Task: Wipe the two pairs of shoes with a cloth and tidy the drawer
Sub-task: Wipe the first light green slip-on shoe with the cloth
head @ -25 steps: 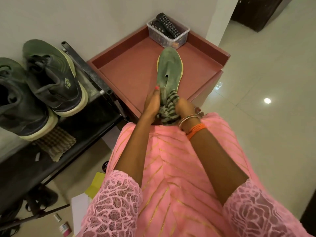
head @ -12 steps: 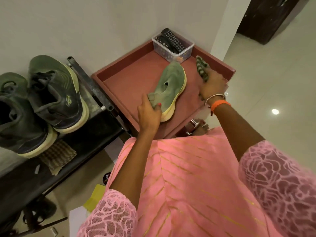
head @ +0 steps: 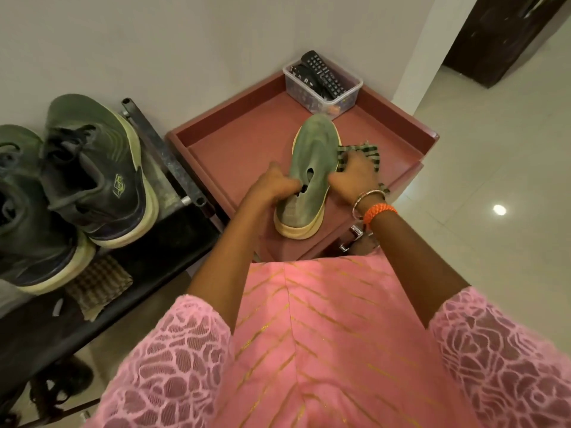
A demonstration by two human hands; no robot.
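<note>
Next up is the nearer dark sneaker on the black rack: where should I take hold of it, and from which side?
Grip the dark sneaker at its heel collar, coming from above. It stands upright on the black rack with its opening facing up and its heel toward you; its twin crowds its left side.

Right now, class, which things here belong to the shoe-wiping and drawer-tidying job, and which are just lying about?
Job:
- green slip-on shoe, gripped by left hand
- striped cloth in right hand
- dark green sneakers
- reddish wooden drawer

Lying about:
- clear plastic box with black remote control
- checked rag
</note>
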